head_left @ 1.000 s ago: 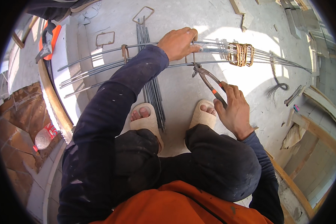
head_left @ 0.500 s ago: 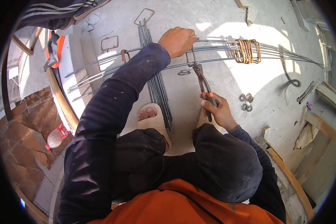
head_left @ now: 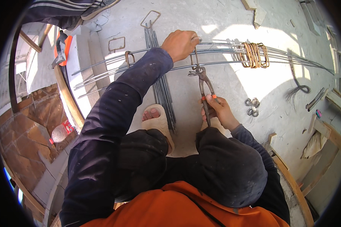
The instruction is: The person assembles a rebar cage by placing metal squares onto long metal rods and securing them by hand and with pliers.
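Note:
My left hand (head_left: 180, 44) is closed round a far steel rod of the rebar bundle (head_left: 223, 49), beside the top of an upright rectangular stirrup (head_left: 193, 59). The rods pass through this stirrup. My right hand (head_left: 220, 112) grips the handles of a pair of pincers (head_left: 202, 77) with orange bands. Their jaws are spread just below the stirrup's near corner, by the nearest rod. Whether any tie wire lies in the jaws is too small to tell. Another stirrup (head_left: 129, 59) hangs on the rods left of my left hand.
Several rusty stirrups (head_left: 254, 55) are bunched on the rods at right. Loose rods (head_left: 163, 90) run crosswise underneath, near my left foot. A wire bundle (head_left: 300, 89) and small wire coils (head_left: 252, 106) lie at right. At left are a plastic bottle (head_left: 60, 133) and a wooden edge (head_left: 69, 99).
The pincers' jaws have opened and their handles have spread, with the head now slightly lower beside the stirrup. My left hand keeps its hold. The whole view has shifted slightly.

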### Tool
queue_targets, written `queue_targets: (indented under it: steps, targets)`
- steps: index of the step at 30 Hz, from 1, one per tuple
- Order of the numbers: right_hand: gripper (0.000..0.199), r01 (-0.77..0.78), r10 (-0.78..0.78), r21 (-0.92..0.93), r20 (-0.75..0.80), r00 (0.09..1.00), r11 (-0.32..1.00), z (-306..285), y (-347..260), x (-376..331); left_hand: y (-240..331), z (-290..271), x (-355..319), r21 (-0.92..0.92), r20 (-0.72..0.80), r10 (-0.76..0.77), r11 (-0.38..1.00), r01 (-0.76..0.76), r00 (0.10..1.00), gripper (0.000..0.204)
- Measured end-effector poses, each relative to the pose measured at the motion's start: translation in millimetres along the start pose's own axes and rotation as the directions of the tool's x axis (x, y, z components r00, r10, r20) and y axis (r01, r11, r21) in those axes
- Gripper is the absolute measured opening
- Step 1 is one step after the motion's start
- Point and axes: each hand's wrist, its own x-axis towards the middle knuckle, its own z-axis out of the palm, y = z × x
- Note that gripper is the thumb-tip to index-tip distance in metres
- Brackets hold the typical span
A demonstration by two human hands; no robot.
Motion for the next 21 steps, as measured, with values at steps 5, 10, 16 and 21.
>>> queue_targets:
  steps: [5,10,16,21]
  targets:
    - [0.061,-0.057,0.051,-0.393,-0.025,0.998,0.918,0.3,-50.1,-35.5,3.1,0.3,-4.1,0.006,-0.028,0.008,1.000,-0.007,1.000,0.035]
    - [0.074,0.006,-0.457,-0.899,-0.217,0.863,0.438,10.3,-58.4,-55.5,2.0,-12.7,-6.5,-0.001,0.055,0.073,0.997,-0.073,0.996,0.038]
    - [0.071,-0.004,-0.698,-0.996,-0.063,0.713,0.085,11.7,-49.8,-63.8,-0.8,-17.9,-9.1,-0.038,0.072,0.076,0.997,-0.073,0.995,0.042]
    - [0.067,0.061,-0.082,-0.230,-0.084,0.993,0.971,3.7,-46.9,-59.0,-4.1,-13.6,-7.9,-0.059,0.078,0.107,0.993,-0.102,0.991,0.043]
